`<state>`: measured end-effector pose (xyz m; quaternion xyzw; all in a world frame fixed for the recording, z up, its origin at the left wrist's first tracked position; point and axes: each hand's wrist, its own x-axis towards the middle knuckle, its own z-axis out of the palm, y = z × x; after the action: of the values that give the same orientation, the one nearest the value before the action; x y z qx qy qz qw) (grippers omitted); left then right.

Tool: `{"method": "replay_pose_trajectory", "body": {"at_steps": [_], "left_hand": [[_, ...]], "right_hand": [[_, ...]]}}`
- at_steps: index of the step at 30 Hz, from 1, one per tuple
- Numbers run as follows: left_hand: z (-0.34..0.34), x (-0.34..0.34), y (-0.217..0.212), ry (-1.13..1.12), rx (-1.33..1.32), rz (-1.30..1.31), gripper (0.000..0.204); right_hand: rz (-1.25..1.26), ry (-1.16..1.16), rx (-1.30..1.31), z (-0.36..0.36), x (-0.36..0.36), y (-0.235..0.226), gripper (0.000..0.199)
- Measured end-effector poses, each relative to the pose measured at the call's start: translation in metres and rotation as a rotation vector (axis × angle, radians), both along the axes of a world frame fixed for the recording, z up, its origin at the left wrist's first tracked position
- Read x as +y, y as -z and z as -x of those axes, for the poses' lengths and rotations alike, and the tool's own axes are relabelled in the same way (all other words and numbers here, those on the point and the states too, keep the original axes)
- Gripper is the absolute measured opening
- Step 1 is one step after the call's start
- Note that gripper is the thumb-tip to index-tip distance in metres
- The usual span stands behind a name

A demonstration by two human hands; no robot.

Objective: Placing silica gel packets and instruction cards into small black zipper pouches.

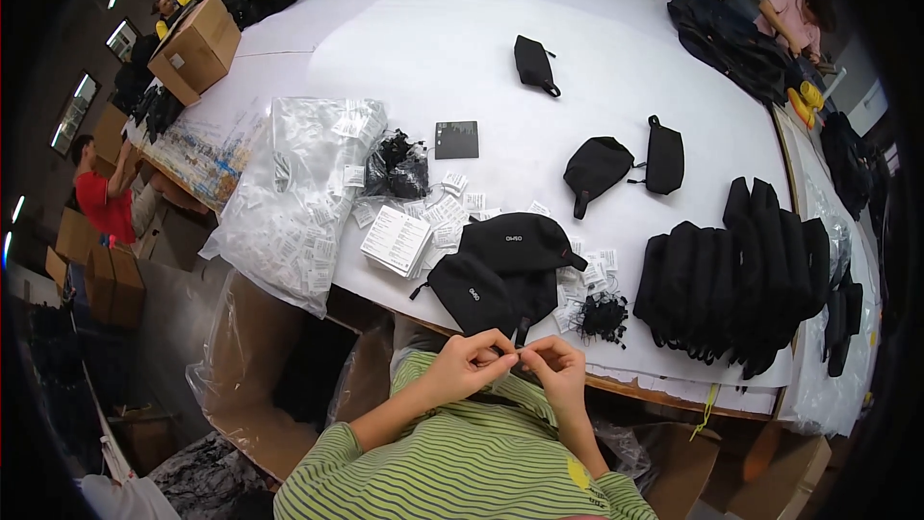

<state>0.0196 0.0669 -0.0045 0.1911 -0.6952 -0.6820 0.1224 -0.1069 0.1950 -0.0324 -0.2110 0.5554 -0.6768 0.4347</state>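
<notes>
At the table's front edge, my left hand (467, 364) and my right hand (560, 371) meet with thumbs and fingertips pinched together. Whatever small thing sits between the fingertips is too small to make out. Right above them lies a black zip pouch (452, 294) with pale lettering, and a short black strap (523, 331) comes down close to the fingers. Another black pouch (510, 236) lies partly under or against it. To the right of these are white tags (599, 274) and a tangle of black cords (604, 318).
Left of the pouches stand a stack of white cards (395, 241) and a clear plastic bag (303, 202) of tags. A row of black pouches (731, 274) fills the right side. Farther off lie loose pouches (597, 171), a dark square card (456, 140) and a cardboard box (197, 48). Other people work around the table.
</notes>
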Motion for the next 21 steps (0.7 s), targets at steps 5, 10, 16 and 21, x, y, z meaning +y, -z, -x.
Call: {"method": "replay_pose_trajectory", "body": {"at_steps": [5, 10, 16, 21], "left_hand": [[0.001, -0.001, -0.001, -0.023, 0.012, 0.016, 0.013], [0.003, 0.000, 0.000, -0.025, 0.017, 0.088, 0.013], [0.003, -0.006, -0.004, 0.037, -0.008, 0.297, 0.015], [-0.004, -0.003, 0.013, 0.073, 0.059, -0.011, 0.015]], "right_hand": [[0.042, 0.024, -0.054, -0.002, -0.002, 0.003, 0.011], [0.062, 0.091, -0.039, -0.006, -0.004, -0.001, 0.010], [-0.033, -0.016, 0.371, 0.009, 0.000, -0.008, 0.008], [0.102, -0.221, -0.037, 0.008, 0.007, -0.016, 0.007]]}}
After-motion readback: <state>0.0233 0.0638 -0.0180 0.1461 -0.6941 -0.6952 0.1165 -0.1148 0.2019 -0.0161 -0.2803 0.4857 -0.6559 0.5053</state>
